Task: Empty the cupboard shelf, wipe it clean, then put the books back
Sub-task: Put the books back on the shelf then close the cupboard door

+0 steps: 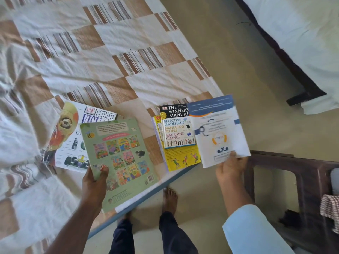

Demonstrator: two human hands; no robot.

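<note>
Both hands are loaded, one book each, over the near edge of the bed. Left hand pinches the green picture book at its lower-left corner, thumb on the cover. Right hand pinches the white-and-blue booklet at its bottom edge, thumb on top.

Key relation: both books' long axes run away from the person, roughly square to the bed edge. The green book overlaps the DK visual dictionary, which lies flat beyond and left of it. The booklet sits just right of the small stack, overlapping its right edge and overhanging the floor. Left hand is nearer the dictionary, right hand nearer the stack.

Count:
- 5 books visible
- 2 held
- 3 flat on the bed: the dictionary, plus The Winner's Manual on top of a yellow book
- 1 dark plastic chair at right, a checked cloth on it

No cupboard or shelf in view. Can't tell if the books are going down or coming up; my guess is mid-transfer at the bed.
</note>
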